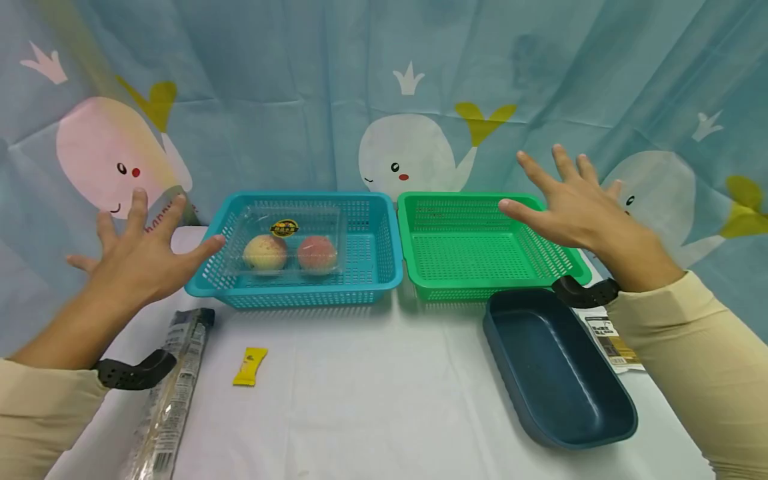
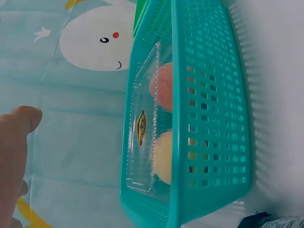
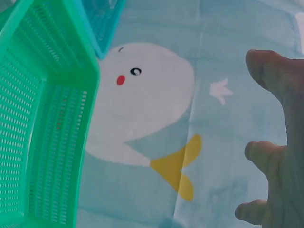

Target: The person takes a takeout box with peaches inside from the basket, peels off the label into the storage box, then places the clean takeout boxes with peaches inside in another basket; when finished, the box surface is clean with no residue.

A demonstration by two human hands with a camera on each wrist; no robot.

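1. The left hand (image 1: 135, 257) and the right hand (image 1: 579, 210) hang in the air, fingers spread wide, holding nothing.
2. A clear, rectangular plastic box (image 1: 287, 243) with a yellowish, round peach (image 1: 265, 253) and a red, round peach (image 1: 317, 253) inside sits to the right of the left thumb, in a turquoise, perforated plastic basket (image 1: 300, 293).
3. The left thumb hangs near that basket's left rim; a low sweep could knock the basket and set the peaches rolling.
4. The box looks thin, so a hard squeeze might buckle it and bruise the fruit.
5. Below the right thumb is a bright green, perforated plastic basket (image 1: 480, 292); a careless pull could drive it into the dark blue, deep oblong tray (image 1: 552, 373) close by, nearer the person than the right fingers.
6. The box's black, gold-edged oval label (image 1: 285, 228) bears yellow Chinese characters, perhaps ending in 水果 (fruit).
7. Nearer the person than the left fingers, a long, silvery plastic packet (image 1: 180, 373) shows a barcode and tiny print; a small, yellow wrapper (image 1: 250, 367) has unreadable marks.
8. Below the right fingers, a brown-and-white packet (image 1: 615, 343) carries illegible lettering.
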